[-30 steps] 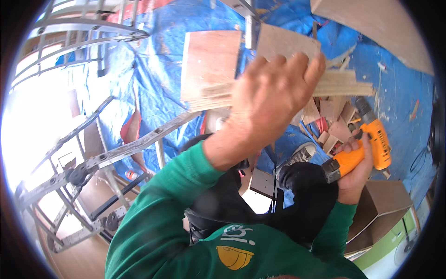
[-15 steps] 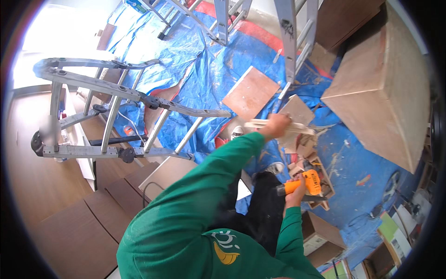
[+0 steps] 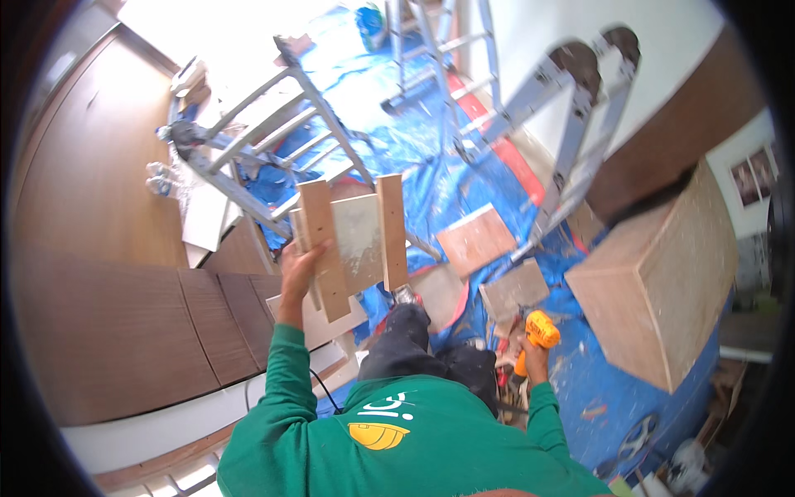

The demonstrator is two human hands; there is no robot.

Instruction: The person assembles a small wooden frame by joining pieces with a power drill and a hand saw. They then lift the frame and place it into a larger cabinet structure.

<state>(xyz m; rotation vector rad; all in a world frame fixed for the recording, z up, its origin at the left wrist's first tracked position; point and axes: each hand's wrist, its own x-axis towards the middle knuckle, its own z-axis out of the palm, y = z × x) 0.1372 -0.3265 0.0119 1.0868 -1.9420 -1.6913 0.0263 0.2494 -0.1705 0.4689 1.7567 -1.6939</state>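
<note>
Left hand [image 3: 300,267] clasps a pale, slatted wooden frame [image 3: 352,242]; right hand [image 3: 533,354] seemingly grips orange drill [image 3: 537,333].

Only one view: my head cam is sitting high, looking steeply down over my green chest onto the blue tarp [image 3: 431,178]. Fisheye is bending the ladders [image 3: 571,132] and the wooden box [image 3: 662,290] toward the rim. It's catching my left hand [image 3: 300,267] and right hand [image 3: 534,354] close in, with the floor well below. No second view is overlapping.
</note>
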